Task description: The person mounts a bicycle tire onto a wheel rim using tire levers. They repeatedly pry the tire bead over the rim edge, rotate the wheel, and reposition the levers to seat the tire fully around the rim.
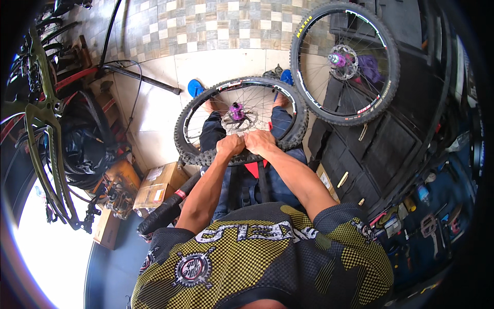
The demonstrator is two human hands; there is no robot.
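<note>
Knobby tyre (191, 149) on the spoked wheel (241, 121) with the purple hub (236, 110) lies flat across the person's knees, near rim just below the chest. Left hand (229, 145) and right hand (260, 141) sit side by side, touching, each grip closed on the tyre's near edge. Judged best worked with thumbs pressing together and small bites along the rim; a second wheel (343, 62) leans on the dark cabinet (381, 149), cardboard box (157, 185) on the floor at left.

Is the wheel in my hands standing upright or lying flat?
Roughly flat: the wheel rests across the lap, both hands gripping its near tyre edge.
</note>
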